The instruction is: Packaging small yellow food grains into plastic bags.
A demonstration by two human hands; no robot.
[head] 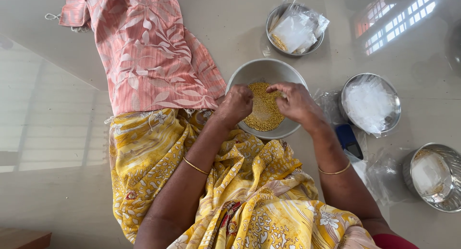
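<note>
— Head view, item one: steel bowl (249,73) on the floor (62,109), against the yellow cloth (158,153); contents?

— Yellow grains (263,115), heaped at its near side. Left hand (235,105) curled loosely over the grains; right hand (295,102) pinching, fingertips together above them.

— Surroundings?

— Three smaller steel dishes (367,104) holding plastic bags, to the right; pink patterned cloth (149,52), left.
</note>
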